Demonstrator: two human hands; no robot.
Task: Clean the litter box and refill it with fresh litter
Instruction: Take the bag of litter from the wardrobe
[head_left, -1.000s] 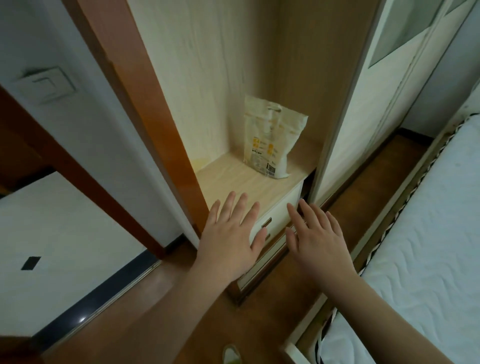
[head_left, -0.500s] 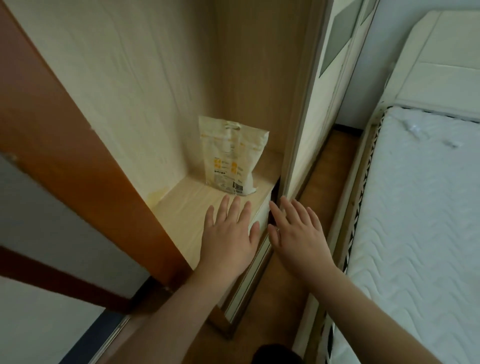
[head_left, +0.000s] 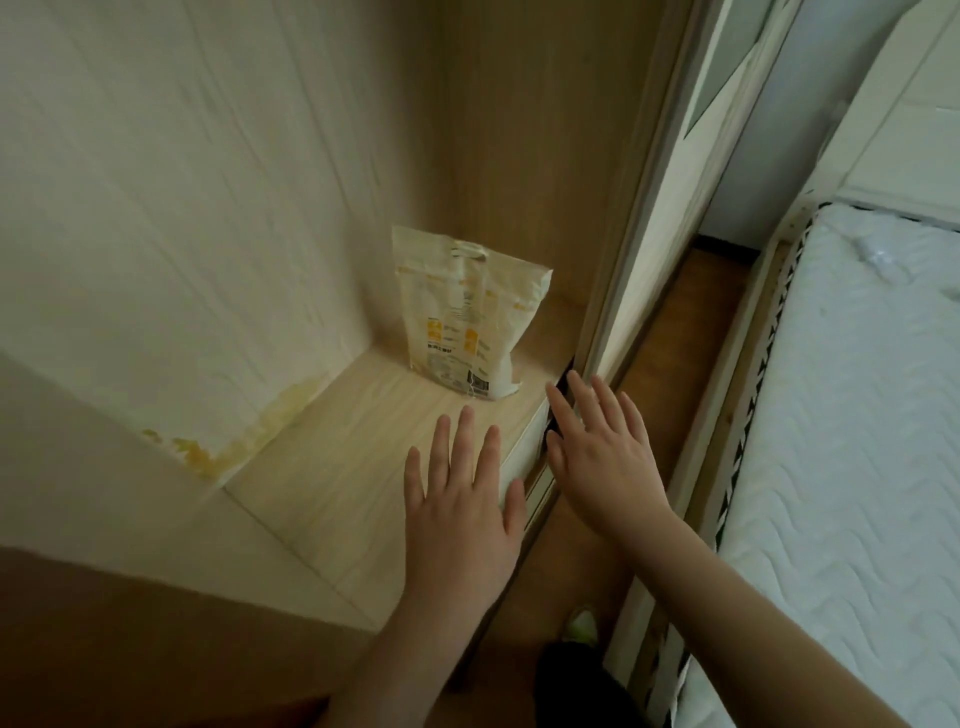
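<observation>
So we're at the wardrobe nook and the litter bag (head_left: 465, 317) is standing upright on the wooden shelf (head_left: 332, 457), back near the corner, well short of the front edge. Both our hands are reaching for it with nothing in them yet: left hand (head_left: 460, 512) flat over the shelf with fingers spread straight, right hand (head_left: 602, 457) just beside it at the shelf's front corner, fingers straight too.

Our guess is the bag is pretty heavy and floppy, soft plastic full of loose grains, so it'll sag and the film could be slick. There's a cut-out handle at the top; we'd take that with one hand and cup the bottom with the other.

Stuff we can't make out: the print on the bag is too blurry to read, and we can't tell if it's sealed or how full it is. No litter box in view anywhere. Mattress (head_left: 841, 415) off to the right.
</observation>
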